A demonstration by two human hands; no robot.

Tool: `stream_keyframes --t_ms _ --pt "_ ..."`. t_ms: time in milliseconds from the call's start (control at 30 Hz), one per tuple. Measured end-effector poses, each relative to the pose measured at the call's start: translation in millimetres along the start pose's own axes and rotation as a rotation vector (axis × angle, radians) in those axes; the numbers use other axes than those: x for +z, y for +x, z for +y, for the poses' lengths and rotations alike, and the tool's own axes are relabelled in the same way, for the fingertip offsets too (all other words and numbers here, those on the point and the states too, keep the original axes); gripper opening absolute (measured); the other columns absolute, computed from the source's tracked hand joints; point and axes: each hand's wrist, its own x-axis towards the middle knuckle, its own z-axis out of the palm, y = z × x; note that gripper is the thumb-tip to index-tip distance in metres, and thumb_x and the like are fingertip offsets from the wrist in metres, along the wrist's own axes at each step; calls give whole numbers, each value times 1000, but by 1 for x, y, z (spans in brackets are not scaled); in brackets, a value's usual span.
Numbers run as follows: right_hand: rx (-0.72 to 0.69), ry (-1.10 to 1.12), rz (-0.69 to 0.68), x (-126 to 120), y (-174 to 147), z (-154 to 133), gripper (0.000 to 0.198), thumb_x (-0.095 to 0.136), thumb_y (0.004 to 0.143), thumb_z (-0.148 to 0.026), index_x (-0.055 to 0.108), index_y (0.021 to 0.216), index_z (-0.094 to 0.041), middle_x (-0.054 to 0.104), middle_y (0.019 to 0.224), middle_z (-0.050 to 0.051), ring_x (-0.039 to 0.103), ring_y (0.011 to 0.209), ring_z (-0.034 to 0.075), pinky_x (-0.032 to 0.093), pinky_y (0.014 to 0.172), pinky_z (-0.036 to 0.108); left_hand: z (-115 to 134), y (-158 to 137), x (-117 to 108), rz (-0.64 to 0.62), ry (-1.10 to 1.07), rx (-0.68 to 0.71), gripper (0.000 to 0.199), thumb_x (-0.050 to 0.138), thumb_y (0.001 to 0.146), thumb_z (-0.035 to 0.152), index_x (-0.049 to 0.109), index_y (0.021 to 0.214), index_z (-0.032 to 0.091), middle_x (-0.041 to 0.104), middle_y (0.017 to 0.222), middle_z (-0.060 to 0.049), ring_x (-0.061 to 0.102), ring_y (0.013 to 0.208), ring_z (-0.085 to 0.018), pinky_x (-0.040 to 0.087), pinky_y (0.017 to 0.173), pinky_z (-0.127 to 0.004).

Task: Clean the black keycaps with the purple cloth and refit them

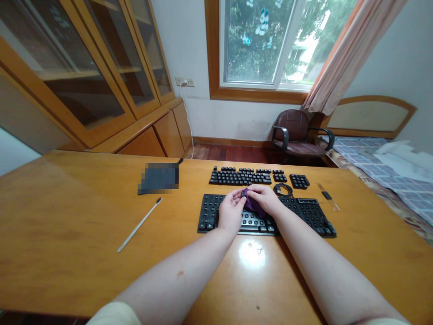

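My left hand [231, 208] is closed, its fingertips pinching a small dark piece that looks like a keycap [243, 193], mostly hidden. Gripped in my right hand [265, 198] is a purple cloth [254, 206], pressed against that piece so that both hands meet. Beneath them lies a black keyboard [317, 216] with its keycaps off, leaving the switches bare. Behind it, the loose black keycaps [240, 177] are laid out in keyboard order. A coiled black cable [283, 189] rests between the two groups.
On the wooden table [84, 225], a white stick-like brush [139, 225] and a blurred dark pouch [158, 178] lie to the left. At the right is a keycap puller [327, 195] with wire ends. Beyond stand an office chair [294, 131], a bed [389, 158] and a glass-door cabinet [125, 113].
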Motion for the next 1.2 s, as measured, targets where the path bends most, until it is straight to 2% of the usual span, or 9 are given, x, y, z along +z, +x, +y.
stream_keyframes --t_ms 100,233,433,833,1000,1200 --pt "-43 -20 -45 -1 0 -2 20 65 70 -34 70 81 -18 66 85 5 60 83 18 44 81 32 -3 1 -2 63 6 5 22 64 69 13 55 89 14 64 87 -6 62 85 -15 47 85 -32" --pt "-53 -21 -82 -3 1 -2 24 69 67 -34 71 86 -19 66 89 5 59 87 19 43 84 34 -5 2 -3 61 16 -3 18 66 68 16 56 83 13 64 82 -6 63 82 -15 47 83 -32" --pt "-34 -46 22 -3 1 -1 17 67 68 -34 69 68 -17 64 75 4 58 73 17 45 74 31 -4 2 -1 67 14 -58 20 67 67 18 58 83 12 67 83 -7 64 79 -15 48 82 -34" --pt "-39 -64 -72 -4 1 -2 19 67 68 -35 70 77 -18 63 81 4 58 79 18 44 77 31 -5 3 -2 34 12 -43 19 68 67 18 60 83 12 67 84 -8 64 81 -16 48 83 -34" --pt "-30 -62 -14 -5 1 -1 18 66 68 -35 69 69 -17 62 75 3 58 74 17 44 75 31 -3 2 0 45 12 -66 17 66 67 13 60 83 12 67 82 -6 64 80 -15 49 82 -33" --pt "-26 -35 18 -2 2 2 17 67 68 -34 69 70 -17 63 74 3 58 74 17 45 74 30 -1 1 1 56 32 -68 16 64 69 12 58 83 13 66 84 -6 64 81 -15 49 82 -33"
